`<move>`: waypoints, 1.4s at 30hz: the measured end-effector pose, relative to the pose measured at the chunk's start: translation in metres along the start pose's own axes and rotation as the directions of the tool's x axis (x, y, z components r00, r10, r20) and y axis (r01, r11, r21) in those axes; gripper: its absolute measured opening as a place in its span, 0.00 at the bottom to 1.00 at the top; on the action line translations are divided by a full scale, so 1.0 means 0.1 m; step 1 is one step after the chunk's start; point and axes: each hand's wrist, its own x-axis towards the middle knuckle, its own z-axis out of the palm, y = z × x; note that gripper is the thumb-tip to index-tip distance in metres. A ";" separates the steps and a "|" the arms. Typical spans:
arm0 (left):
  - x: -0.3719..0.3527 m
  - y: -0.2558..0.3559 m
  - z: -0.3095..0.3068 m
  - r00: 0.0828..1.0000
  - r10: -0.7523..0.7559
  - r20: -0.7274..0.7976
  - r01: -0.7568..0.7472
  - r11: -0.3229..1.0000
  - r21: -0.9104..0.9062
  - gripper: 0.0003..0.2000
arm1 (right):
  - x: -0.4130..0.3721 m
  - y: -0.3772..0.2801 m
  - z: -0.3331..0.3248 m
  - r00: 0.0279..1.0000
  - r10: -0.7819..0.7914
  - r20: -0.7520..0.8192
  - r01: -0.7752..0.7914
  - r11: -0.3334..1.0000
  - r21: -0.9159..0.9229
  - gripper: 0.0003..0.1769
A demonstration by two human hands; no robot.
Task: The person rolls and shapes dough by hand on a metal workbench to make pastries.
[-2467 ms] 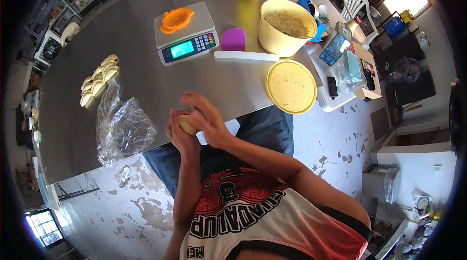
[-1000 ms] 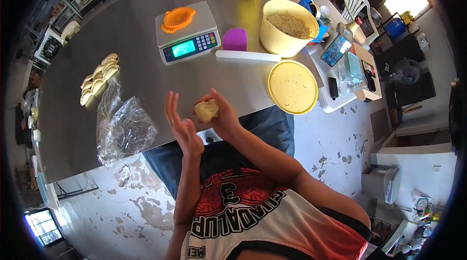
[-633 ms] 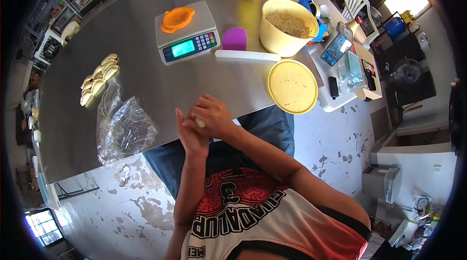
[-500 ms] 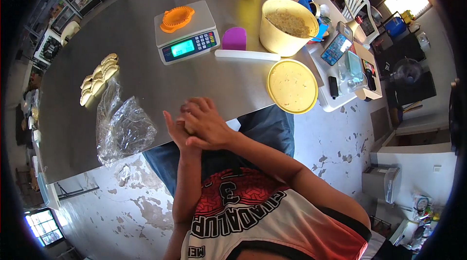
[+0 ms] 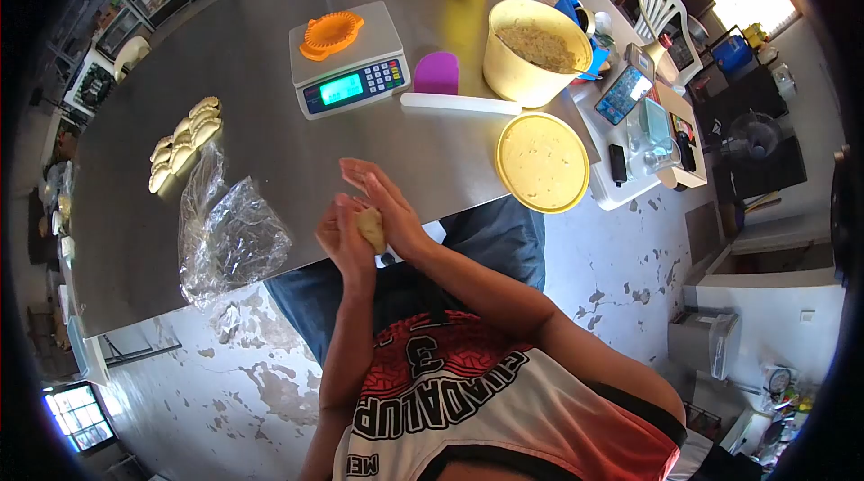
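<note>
A small lump of pale dough (image 5: 370,227) sits between my palms, at the table's front edge. My left hand (image 5: 340,242) cups it from the left, fingers curled against it. Pressing from the other side is my right hand (image 5: 396,215), its fingers stretched forward past the dough. Part of the lump is covered by the hands. To the left, crumpled clear plastic (image 5: 243,233) lies on the table, with several crimped dough turnovers (image 5: 184,143) just beyond it.
An orange crimping mold (image 5: 331,34) rests on the digital scale (image 5: 351,85). Beside it are a purple scraper (image 5: 436,74), a white bar (image 5: 459,104), a tub of filling (image 5: 513,76) and a yellow lid (image 5: 542,161). A phone (image 5: 623,94) leans at right on the steel table (image 5: 252,58).
My hands have opened from their closed clasp, so the dough between them now shows. The right fingers have straightened and point farther forward.
</note>
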 end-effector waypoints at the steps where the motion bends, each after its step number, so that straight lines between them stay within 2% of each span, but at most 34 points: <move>1: -0.07 0.14 0.10 1.000 0.000 0.002 0.000 1.000 0.003 0.27 | 0.01 0.01 0.01 0.993 0.074 -0.090 -0.063 0.991 0.117 0.35; 2: -0.17 0.27 0.24 0.961 0.273 -0.039 -0.270 0.961 0.067 0.30 | 0.01 0.02 0.03 0.993 0.074 -0.092 -0.063 0.991 0.119 0.35; 3: -0.23 0.39 0.33 0.848 0.526 -0.063 -0.514 0.847 0.136 0.33 | 0.00 0.02 0.05 0.995 0.070 -0.075 -0.060 0.990 0.124 0.34; 4: -0.21 0.44 0.32 0.851 0.522 -0.063 -0.511 0.849 0.135 0.33 | -0.02 0.02 0.07 0.996 0.067 -0.062 -0.058 0.990 0.127 0.33; 6: -0.14 0.51 0.28 0.652 0.758 0.014 -0.681 0.578 0.451 0.37 | -0.09 -0.08 0.08 0.993 0.109 -0.040 -0.104 0.988 0.113 0.30; 8: -0.14 0.55 0.30 0.612 0.791 -0.005 -0.689 0.536 0.488 0.39 | -0.10 -0.09 0.10 0.989 0.149 -0.008 -0.148 0.984 0.100 0.28; 9: -0.15 0.56 0.30 0.571 0.821 -0.018 -0.693 0.493 0.526 0.42 | -0.11 -0.03 0.11 0.989 0.100 -0.108 -0.094 0.994 0.062 0.26; 10: -0.14 0.56 0.30 0.571 0.821 -0.018 -0.692 0.492 0.528 0.42 | -0.11 0.02 0.10 0.978 0.045 -0.205 -0.042 0.999 0.019 0.25; 13: -0.11 0.53 0.31 0.578 0.815 0.039 -0.718 0.486 0.498 0.39 | -0.09 0.02 0.02 0.974 -0.016 -0.227 0.010 1.000 -0.026 0.19; 14: -0.15 0.48 0.34 0.716 0.698 0.030 -0.660 0.661 0.356 0.39 | -0.09 -0.01 -0.03 0.974 -0.014 -0.226 0.009 1.000 -0.024 0.19; 15: -0.19 0.43 0.37 0.829 0.558 0.049 -0.555 0.806 0.204 0.38 | -0.07 -0.10 -0.08 0.972 -0.156 -0.176 0.098 0.949 -0.299 0.17; 16: -0.24 0.39 0.37 0.830 0.556 0.048 -0.553 0.808 0.206 0.38 | -0.05 -0.16 -0.10 0.957 -0.277 -0.090 0.186 0.817 -0.545 0.15; 17: -0.28 0.36 0.37 0.955 0.295 0.039 -0.287 0.948 -0.134 0.38 | 0.00 -0.19 -0.12 0.957 -0.277 -0.091 0.185 0.817 -0.545 0.15; 18: -0.31 0.34 0.37 0.992 0.021 0.128 0.038 0.895 -0.445 0.38 | 0.04 -0.22 -0.14 0.926 -0.377 -0.030 0.266 0.707 -0.655 0.13; 19: -0.32 0.34 0.33 0.991 0.020 0.132 0.041 0.895 -0.445 0.38 | 0.06 -0.23 -0.15 0.886 -0.462 0.042 0.336 0.575 -0.746 0.12; 20: -0.30 0.35 0.26 0.967 -0.092 0.237 0.220 0.768 -0.601 0.36 | 0.05 -0.24 -0.16 0.885 -0.464 0.041 0.335 0.573 -0.748 0.12; 21: -0.28 0.37 0.21 0.918 -0.174 0.356 0.387 0.587 -0.711 0.35 | 0.04 -0.25 -0.18 0.872 -0.471 0.134 0.370 0.455 -0.810 0.15; 22: -0.26 0.40 0.17 0.919 -0.173 0.355 0.386 0.585 -0.713 0.35 | 0.02 -0.26 -0.18 0.857 -0.463 0.228 0.406 0.331 -0.852 0.19; 23: -0.25 0.42 0.13 0.916 -0.115 0.385 0.378 0.572 -0.728 0.33 | -0.02 -0.24 -0.17 0.857 -0.461 0.232 0.408 0.331 -0.851 0.19; 25: -0.21 0.44 0.07 0.909 -0.059 0.412 0.373 0.556 -0.743 0.31 | -0.13 -0.19 -0.14 0.861 -0.324 0.392 0.489 0.314 -0.814 0.27; 28: -0.15 0.44 0.06 0.868 -0.103 0.485 0.468 0.492 -0.734 0.26 | -0.14 -0.14 -0.10 0.799 -0.378 0.468 0.574 0.244 -0.782 0.31; 29: -0.17 0.44 0.10 0.936 -0.133 0.326 0.323 0.691 -0.646 0.23 | -0.13 -0.11 -0.12 0.798 -0.383 0.466 0.573 0.243 -0.783 0.31; 30: -0.19 0.44 0.13 0.981 -0.118 0.156 0.181 0.849 -0.497 0.21 | -0.12 -0.10 -0.12 0.828 -0.435 0.353 0.549 0.501 -0.669 0.32; 31: -0.23 0.45 0.14 0.980 -0.121 0.155 0.183 0.849 -0.496 0.21 | -0.13 -0.09 -0.12 0.864 -0.446 0.232 0.500 0.717 -0.486 0.34; 32: -0.27 0.46 0.16 0.994 -0.018 0.103 0.059 0.912 -0.407 0.19 | -0.14 -0.07 -0.09 0.866 -0.443 0.232 0.498 0.718 -0.486 0.34; 33: -0.30 0.48 0.17 0.994 0.091 0.061 -0.068 0.949 -0.307 0.19 | -0.11 -0.15 0.02 0.894 -0.447 -0.009 0.420 0.847 -0.327 0.32; 34: -0.30 0.52 0.20 0.994 0.090 0.058 -0.068 0.948 -0.310 0.19 | -0.09 -0.20 0.08 0.890 -0.386 -0.244 0.364 0.922 -0.132 0.31; 35: -0.28 0.56 0.22 0.992 0.099 0.073 -0.065 0.928 -0.368 0.22 | -0.08 -0.20 0.05 0.890 -0.387 -0.242 0.365 0.922 -0.132 0.31; 37: -0.23 0.54 0.26 0.989 0.113 0.095 -0.062 0.903 -0.425 0.26 | -0.05 -0.18 -0.07 0.970 -0.189 -0.154 0.186 0.982 -0.037 0.27; 38: -0.22 0.45 0.26 0.969 0.241 0.047 -0.211 0.917 -0.338 0.24 | -0.06 -0.14 -0.07 0.969 -0.189 -0.160 0.186 0.982 -0.037 0.27; 39: -0.21 0.43 0.25 0.930 0.368 0.011 -0.355 0.903 -0.241 0.22 | -0.08 -0.10 -0.04 0.991 -0.066 -0.116 0.086 0.982 0.168 0.26; 40: -0.22 0.42 0.23 0.930 0.368 0.013 -0.355 0.904 -0.240 0.22 | -0.09 -0.07 -0.02 0.998 0.045 -0.045 -0.025 0.932 0.361 0.25; 41: -0.23 0.42 0.19 0.877 0.481 0.017 -0.481 0.876 0.012 0.19 | -0.12 -0.05 -0.02 0.998 0.045 -0.043 -0.026 0.932 0.361 0.25; 42: -0.24 0.43 0.18 0.811 0.582 0.050 -0.573 0.776 0.262 0.17 | -0.13 -0.06 -0.01 0.997 0.073 -0.022 -0.058 0.918 0.393 0.24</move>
